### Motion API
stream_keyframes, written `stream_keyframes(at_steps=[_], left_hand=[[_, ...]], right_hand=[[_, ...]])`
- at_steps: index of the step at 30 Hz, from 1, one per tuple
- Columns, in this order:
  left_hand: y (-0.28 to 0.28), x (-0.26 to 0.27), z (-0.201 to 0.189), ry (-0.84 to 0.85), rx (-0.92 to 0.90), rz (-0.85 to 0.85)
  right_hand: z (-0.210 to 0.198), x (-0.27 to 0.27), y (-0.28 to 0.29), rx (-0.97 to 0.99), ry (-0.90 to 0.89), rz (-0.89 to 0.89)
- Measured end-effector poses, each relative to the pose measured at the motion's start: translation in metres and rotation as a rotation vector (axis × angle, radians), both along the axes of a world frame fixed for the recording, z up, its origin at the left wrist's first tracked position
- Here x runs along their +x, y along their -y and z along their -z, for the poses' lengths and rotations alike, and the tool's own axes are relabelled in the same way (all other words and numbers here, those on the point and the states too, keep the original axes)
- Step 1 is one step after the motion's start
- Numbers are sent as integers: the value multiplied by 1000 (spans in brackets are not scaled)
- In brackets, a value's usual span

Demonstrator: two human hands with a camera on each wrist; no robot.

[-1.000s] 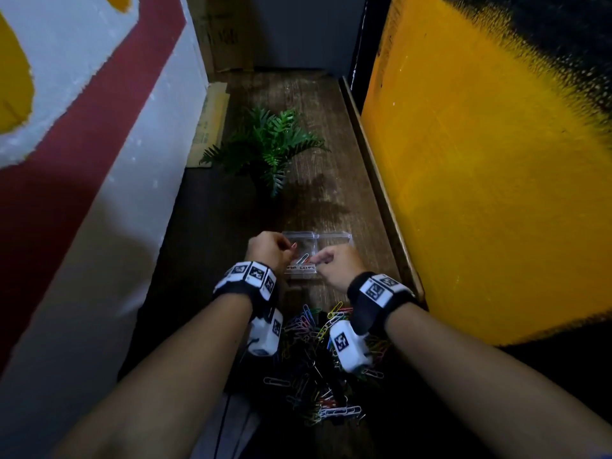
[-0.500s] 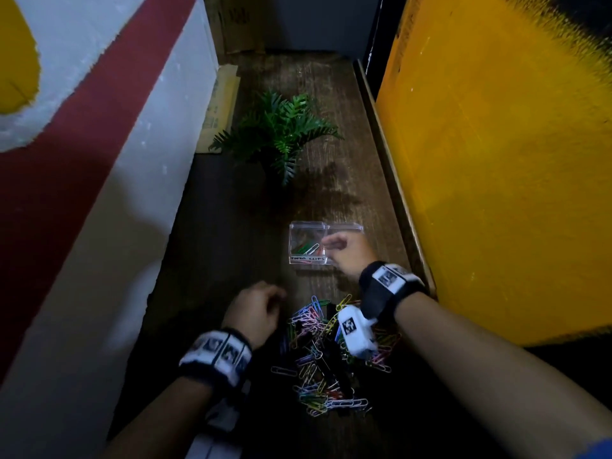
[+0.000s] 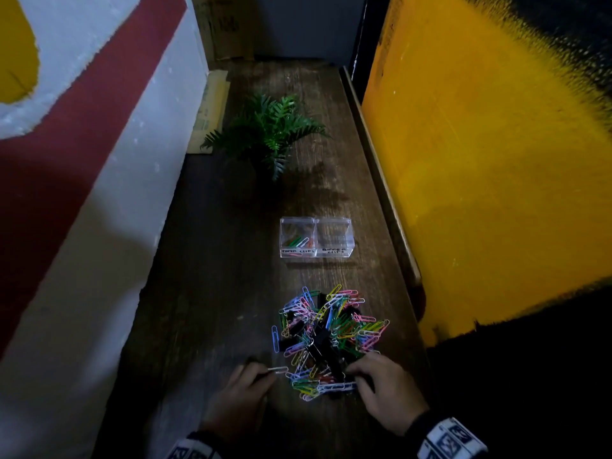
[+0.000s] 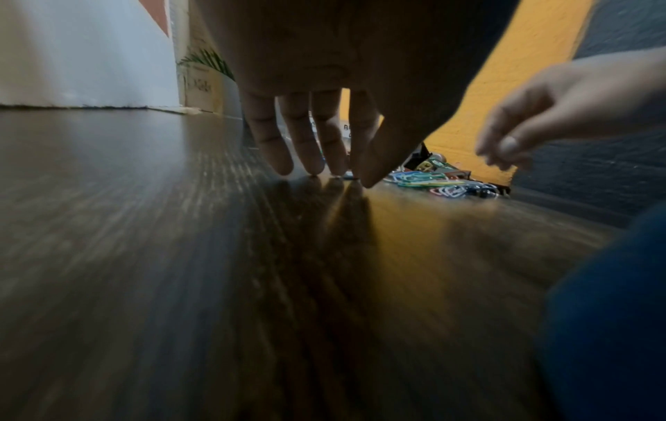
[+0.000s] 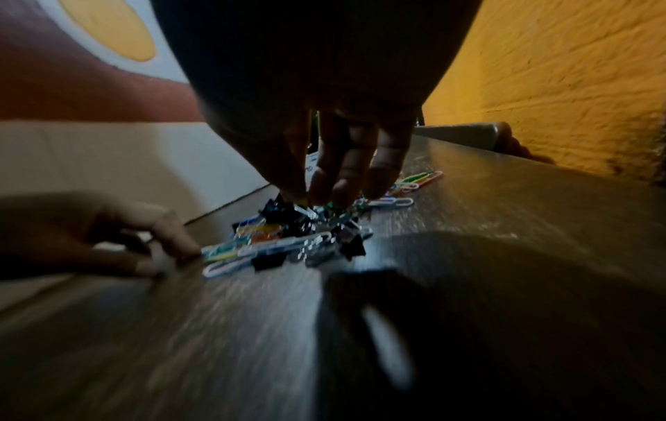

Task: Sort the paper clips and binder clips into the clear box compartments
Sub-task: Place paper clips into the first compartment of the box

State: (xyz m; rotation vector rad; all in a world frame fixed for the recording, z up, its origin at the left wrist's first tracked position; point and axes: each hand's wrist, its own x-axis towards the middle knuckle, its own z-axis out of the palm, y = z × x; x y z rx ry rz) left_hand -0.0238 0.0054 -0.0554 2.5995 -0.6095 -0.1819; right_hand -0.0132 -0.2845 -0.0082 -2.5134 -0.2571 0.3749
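You are early in the sort. The box (image 3: pixel 314 238) sits on the counter (image 3: pixel 212 293) beyond the pile (image 3: pixel 326 339), well apart from it, and only its left compartment holds anything: a few paper clips (image 3: pixel 296 241), green, orange and pale. The right compartment looks empty, though glare on the clear walls makes that hard to swear to. Nearly everything is left: the pile near you is a thick tangle of coloured paper clips with black binder clips (image 3: pixel 319 341) buried through its middle, so no binder clip seems to be sorted yet.

Your left hand (image 3: pixel 240 397) is at the pile's left edge, fingertips (image 4: pixel 313 168) down on the counter by a white clip (image 3: pixel 278 370) that sticks out from them. The left wrist view shows the fingers fairly straight, and I cannot tell whether they pinch that clip or only touch it. Your right hand (image 3: pixel 384 390) is on the pile's near right side with its fingers (image 5: pixel 346 182) reaching down into the clips; whether they have closed on one is hidden by the tangle.

Each compartment carries a handwritten white label on its front wall. The left one reads roughly "PAPER CLIPS" and the right "BINDER CLIPS" (the writing is small and smeared, so take the spelling loosely). Your wristbands (image 3: pixel 450 438) bear black-and-white square markers, no words.
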Motion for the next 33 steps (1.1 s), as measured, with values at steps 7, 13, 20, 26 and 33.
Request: stream_keyframes(at_steps=[7, 13, 20, 26, 33], left_hand=[[4, 3, -17, -143, 235, -191], [7, 1, -21, -304, 198, -298], [9, -3, -21, -386, 143, -354], [17, 6, -36, -329, 72, -502], [35, 45, -45, -243, 126, -575]], right_hand=[[15, -24, -2, -158, -19, -66], [18, -25, -2, -176, -17, -53], [21, -33, 0, -256, 59, -109], [18, -38, -4, -336, 103, -156], [19, -52, -6, -251, 165, -154]])
